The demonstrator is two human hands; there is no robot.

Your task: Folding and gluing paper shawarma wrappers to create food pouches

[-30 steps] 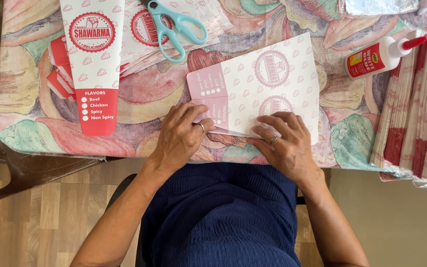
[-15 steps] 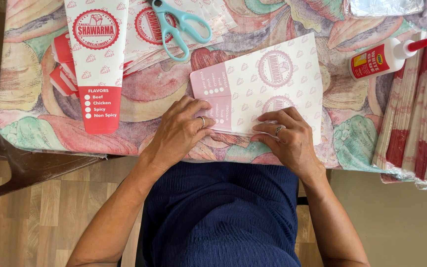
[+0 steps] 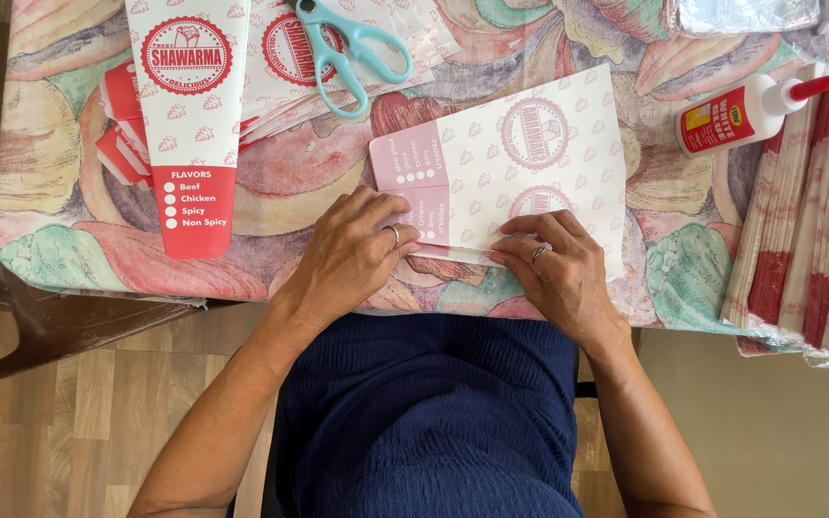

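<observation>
Turquoise scissors (image 3: 352,53) and glue bottle (image 3: 746,113) flank the paper sheet (image 3: 520,173).

The changes are small. The left hand (image 3: 352,251) sits a little lower and closer to the table's near edge than a second ago — its fingertips now bunch at the pink corner of the paper sheet (image 3: 520,163) rather than spreading across it. The right hand (image 3: 554,264) draws in too, its fingers curling tighter over the sheet's folded near edge. The sheet itself lies slightly more turned, its far corner pointing further toward the glue bottle (image 3: 746,110). The folded strip under both hands looks flatter and narrower than before — pressed closer to the layer beneath. The whole view drifts a touch.
</observation>
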